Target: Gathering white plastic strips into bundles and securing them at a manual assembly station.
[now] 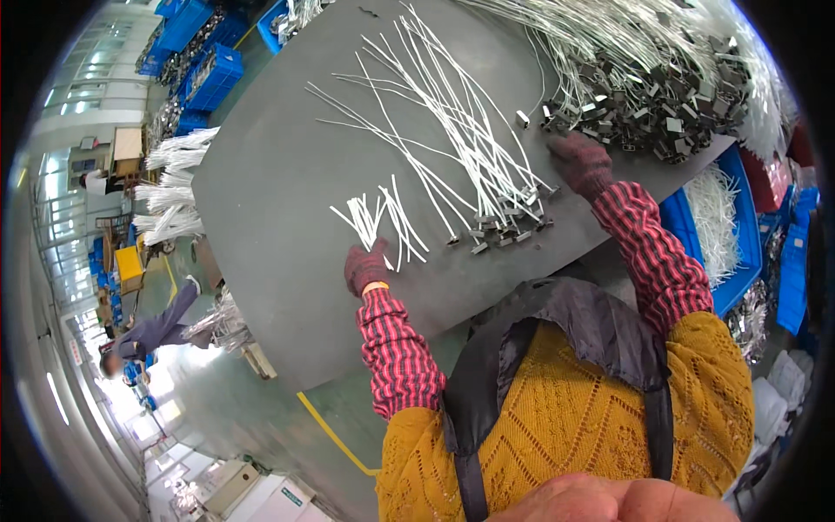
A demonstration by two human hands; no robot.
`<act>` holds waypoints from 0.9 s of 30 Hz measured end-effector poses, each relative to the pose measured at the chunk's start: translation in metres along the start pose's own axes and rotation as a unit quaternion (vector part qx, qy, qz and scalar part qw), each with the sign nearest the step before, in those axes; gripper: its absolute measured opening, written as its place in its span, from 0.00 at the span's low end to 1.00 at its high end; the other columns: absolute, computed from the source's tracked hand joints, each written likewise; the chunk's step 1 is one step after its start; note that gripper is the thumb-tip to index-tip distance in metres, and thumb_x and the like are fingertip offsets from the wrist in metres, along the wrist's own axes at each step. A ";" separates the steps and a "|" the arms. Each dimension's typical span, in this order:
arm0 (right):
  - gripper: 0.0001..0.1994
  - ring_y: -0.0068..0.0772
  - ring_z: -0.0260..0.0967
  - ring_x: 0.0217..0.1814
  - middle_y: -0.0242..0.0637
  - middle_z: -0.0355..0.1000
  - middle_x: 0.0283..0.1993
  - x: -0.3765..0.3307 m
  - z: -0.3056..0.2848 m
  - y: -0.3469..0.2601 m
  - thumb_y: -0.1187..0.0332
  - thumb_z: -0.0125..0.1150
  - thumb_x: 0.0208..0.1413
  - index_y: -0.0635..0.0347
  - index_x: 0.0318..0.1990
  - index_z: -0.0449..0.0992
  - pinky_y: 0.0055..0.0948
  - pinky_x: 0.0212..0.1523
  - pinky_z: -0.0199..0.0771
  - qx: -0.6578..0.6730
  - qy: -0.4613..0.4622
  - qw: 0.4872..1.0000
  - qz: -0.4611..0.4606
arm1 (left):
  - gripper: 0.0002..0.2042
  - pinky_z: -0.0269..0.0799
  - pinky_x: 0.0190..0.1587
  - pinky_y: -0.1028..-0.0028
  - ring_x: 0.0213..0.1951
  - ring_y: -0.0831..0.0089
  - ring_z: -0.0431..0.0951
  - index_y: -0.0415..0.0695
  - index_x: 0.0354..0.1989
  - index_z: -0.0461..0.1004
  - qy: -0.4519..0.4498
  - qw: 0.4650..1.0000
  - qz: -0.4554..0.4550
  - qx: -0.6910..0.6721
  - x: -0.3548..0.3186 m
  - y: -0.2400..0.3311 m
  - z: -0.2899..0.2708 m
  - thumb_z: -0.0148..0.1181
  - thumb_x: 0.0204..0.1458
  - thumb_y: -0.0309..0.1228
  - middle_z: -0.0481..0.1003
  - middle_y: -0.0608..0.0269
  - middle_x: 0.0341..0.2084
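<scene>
Gloves cover both our hands on the grey table [278, 200], seen from the head camera. Our left hand [366, 268] rests at the near end of a small bunch of white cords [378, 222], fingers curled down onto it; whether they pinch a cord we cannot tell. Our right hand [580, 163] lies flat, fingers loosely spread, at the edge of the big heap of grey metal clips [665, 104] and touching it. Between our hands a fan of long white cords with clips [461, 139] lies spread, its clip ends bunched near the table edge. Our yellow knitted top and dark apron straps block the lower view. A blue bin of white cords [726, 235] sits just right of the table. Blue crates [209, 74] stand far left, and another person [152, 335] bends on the floor.
</scene>
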State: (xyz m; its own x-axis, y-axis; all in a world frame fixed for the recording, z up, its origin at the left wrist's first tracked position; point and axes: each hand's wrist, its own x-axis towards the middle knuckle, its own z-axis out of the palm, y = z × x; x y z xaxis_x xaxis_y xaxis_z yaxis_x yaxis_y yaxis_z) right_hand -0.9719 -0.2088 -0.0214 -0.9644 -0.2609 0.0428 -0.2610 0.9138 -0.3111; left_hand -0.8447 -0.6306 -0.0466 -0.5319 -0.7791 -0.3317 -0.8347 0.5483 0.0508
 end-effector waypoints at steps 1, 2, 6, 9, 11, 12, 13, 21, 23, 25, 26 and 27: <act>0.08 0.51 0.76 0.37 0.46 0.74 0.31 -0.012 0.011 0.033 0.65 0.56 0.52 0.53 0.36 0.81 0.48 0.37 0.75 -0.009 0.000 1.000 0.011 | 0.25 0.72 0.53 0.58 0.52 0.51 0.76 0.42 0.49 0.76 0.043 0.998 0.040 0.003 -0.010 0.016 -0.001 0.65 0.48 0.48 0.76 0.50 0.48; 0.09 0.50 0.75 0.38 0.45 0.74 0.34 -0.022 0.037 0.069 0.64 0.58 0.52 0.53 0.39 0.79 0.47 0.38 0.75 -0.059 -0.090 0.991 0.076 | 0.25 0.72 0.53 0.58 0.52 0.51 0.76 0.42 0.49 0.76 0.035 0.998 0.055 0.001 -0.018 0.025 0.001 0.65 0.48 0.48 0.76 0.50 0.48; 0.17 0.50 0.74 0.40 0.46 0.74 0.39 -0.039 0.001 0.038 0.60 0.61 0.52 0.54 0.49 0.75 0.45 0.41 0.74 -0.050 -0.014 0.998 -0.031 | 0.20 0.74 0.51 0.64 0.48 0.60 0.77 0.39 0.52 0.73 0.222 0.931 0.167 -0.236 -0.036 0.042 0.008 0.66 0.50 0.28 0.76 0.53 0.47; 0.22 0.54 0.73 0.46 0.50 0.74 0.45 -0.022 -0.015 -0.012 0.59 0.61 0.53 0.57 0.54 0.72 0.46 0.47 0.74 0.087 -0.059 0.994 0.024 | 0.16 0.74 0.39 0.74 0.35 0.74 0.76 0.39 0.49 0.75 -0.101 0.767 0.125 -0.621 -0.030 0.051 0.043 0.64 0.52 0.30 0.76 0.61 0.33; 0.23 0.54 0.73 0.48 0.50 0.74 0.48 0.001 0.008 -0.023 0.57 0.62 0.53 0.57 0.55 0.72 0.45 0.48 0.73 0.093 -0.103 0.984 0.112 | 0.11 0.74 0.34 0.73 0.31 0.73 0.76 0.40 0.43 0.77 -0.165 0.777 0.119 -0.595 -0.027 0.065 0.067 0.62 0.53 0.30 0.75 0.63 0.28; 0.24 0.53 0.73 0.51 0.50 0.74 0.51 0.013 0.026 -0.024 0.55 0.62 0.54 0.57 0.56 0.72 0.45 0.50 0.73 0.101 -0.151 0.964 0.196 | 0.09 0.75 0.33 0.69 0.29 0.69 0.77 0.41 0.41 0.77 -0.171 0.802 0.133 -0.556 -0.020 0.068 0.081 0.61 0.53 0.31 0.76 0.62 0.27; 0.24 0.53 0.73 0.51 0.50 0.74 0.51 0.022 0.051 -0.024 0.55 0.62 0.54 0.57 0.56 0.72 0.45 0.50 0.73 0.104 -0.140 0.967 0.185 | 0.09 0.75 0.33 0.69 0.29 0.69 0.77 0.41 0.41 0.77 -0.158 0.799 0.141 -0.562 -0.005 0.069 0.100 0.61 0.53 0.31 0.76 0.62 0.27; 0.35 0.39 0.74 0.38 0.47 0.78 0.35 0.035 0.088 -0.048 0.34 0.61 0.46 0.63 0.41 0.83 0.42 0.43 0.72 0.366 -0.326 0.842 0.225 | 0.09 0.75 0.38 0.55 0.35 0.49 0.79 0.50 0.41 0.78 -0.075 0.803 0.577 -0.128 -0.045 0.142 0.109 0.52 0.56 0.29 0.78 0.50 0.29; 0.36 0.38 0.74 0.35 0.44 0.78 0.34 0.039 0.121 -0.053 0.32 0.63 0.42 0.60 0.38 0.83 0.40 0.41 0.72 0.325 -0.356 0.854 0.197 | 0.06 0.76 0.37 0.55 0.34 0.53 0.81 0.48 0.33 0.80 -0.135 0.795 0.591 -0.006 -0.031 0.139 0.132 0.57 0.52 0.31 0.79 0.53 0.27; 0.36 0.38 0.74 0.34 0.43 0.78 0.33 0.037 0.112 -0.060 0.32 0.64 0.40 0.60 0.38 0.83 0.40 0.40 0.73 0.297 -0.390 0.851 0.189 | 0.05 0.76 0.31 0.57 0.31 0.57 0.82 0.49 0.24 0.80 -0.045 0.765 0.642 -0.024 -0.043 0.139 0.171 0.60 0.47 0.32 0.80 0.53 0.26; 0.35 0.39 0.74 0.33 0.43 0.78 0.33 0.051 0.080 -0.126 0.32 0.65 0.40 0.60 0.37 0.83 0.40 0.40 0.73 0.235 -0.408 0.873 0.128 | 0.10 0.77 0.40 0.59 0.36 0.52 0.81 0.48 0.36 0.79 -0.060 0.806 0.588 0.031 0.009 0.098 0.177 0.61 0.45 0.33 0.80 0.50 0.33; 0.35 0.38 0.74 0.33 0.41 0.78 0.32 0.043 0.106 -0.070 0.33 0.66 0.40 0.61 0.37 0.83 0.40 0.38 0.73 0.248 -0.386 0.875 0.153 | 0.13 0.76 0.42 0.58 0.38 0.51 0.80 0.48 0.38 0.78 -0.061 0.705 0.706 0.015 -0.042 0.133 0.173 0.63 0.42 0.34 0.79 0.49 0.34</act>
State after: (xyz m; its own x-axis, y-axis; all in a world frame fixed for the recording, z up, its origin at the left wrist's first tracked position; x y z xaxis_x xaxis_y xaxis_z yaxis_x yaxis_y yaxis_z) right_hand -0.9908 -0.3167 -0.0983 -0.6203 -0.3341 -0.7097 0.2398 0.7807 -0.5771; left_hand -0.9090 -0.4724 -0.1885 -0.8118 0.5820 -0.0485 0.5204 0.7586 0.3922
